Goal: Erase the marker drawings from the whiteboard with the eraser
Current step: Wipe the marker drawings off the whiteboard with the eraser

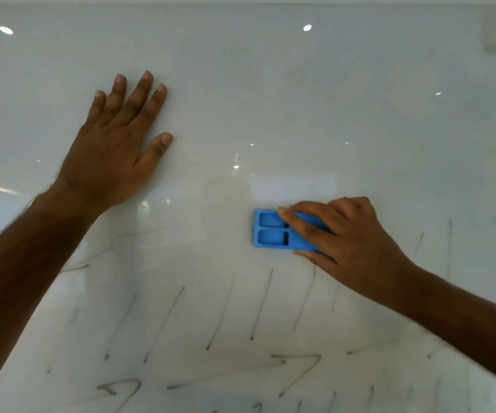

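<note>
At the left, our left hand (115,144) lies flat on the whiteboard (300,99), fingers straight and spread, holding nothing, only bracing. Right of centre, our right hand (345,239) grips the blue eraser (273,231), fingers curled over its top edge and thumb under it, pressing it to the board. The eraser's long axis runs left to right. The remaining marker strokes (261,305) lie below it, slanted lines and arrow shapes across the lower board, so we judge the next sweep goes downward, broadside, with the right hand much the nearer.
</note>
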Demonstrator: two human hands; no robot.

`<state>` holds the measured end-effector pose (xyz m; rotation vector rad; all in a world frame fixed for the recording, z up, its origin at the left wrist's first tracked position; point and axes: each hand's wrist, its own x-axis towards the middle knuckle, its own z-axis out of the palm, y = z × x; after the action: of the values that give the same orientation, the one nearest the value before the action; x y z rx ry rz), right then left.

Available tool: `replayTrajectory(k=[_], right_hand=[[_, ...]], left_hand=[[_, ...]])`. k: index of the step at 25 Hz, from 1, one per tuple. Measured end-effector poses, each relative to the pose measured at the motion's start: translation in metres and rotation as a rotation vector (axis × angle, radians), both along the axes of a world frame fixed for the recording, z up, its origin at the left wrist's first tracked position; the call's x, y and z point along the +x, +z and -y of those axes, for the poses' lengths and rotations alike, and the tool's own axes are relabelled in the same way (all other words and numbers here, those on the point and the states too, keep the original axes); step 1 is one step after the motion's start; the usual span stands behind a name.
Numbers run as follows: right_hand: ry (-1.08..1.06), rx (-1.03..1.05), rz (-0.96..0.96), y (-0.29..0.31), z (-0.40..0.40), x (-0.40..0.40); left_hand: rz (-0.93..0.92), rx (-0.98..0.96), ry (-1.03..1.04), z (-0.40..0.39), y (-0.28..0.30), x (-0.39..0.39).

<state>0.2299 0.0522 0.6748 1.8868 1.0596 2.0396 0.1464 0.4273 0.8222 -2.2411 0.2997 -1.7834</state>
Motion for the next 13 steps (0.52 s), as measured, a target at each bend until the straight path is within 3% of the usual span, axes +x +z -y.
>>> replayTrajectory(k=[5, 9, 13], right_hand=[[-0.088, 0.019, 0.017, 0.008, 0.025, 0.003], [-0.007, 0.200, -0.049, 0.041, -0.031, -0.010], [0.020, 0.107, -0.016, 0.023, -0.076, -0.021]], left_hand=[[0.039, -0.004, 0.013, -0.015, -0.010, -0.002], [0.034, 0.010, 0.019, -0.015, -0.009, -0.003], [0.011, 0.033, 0.017, -0.019, -0.009, -0.005]])
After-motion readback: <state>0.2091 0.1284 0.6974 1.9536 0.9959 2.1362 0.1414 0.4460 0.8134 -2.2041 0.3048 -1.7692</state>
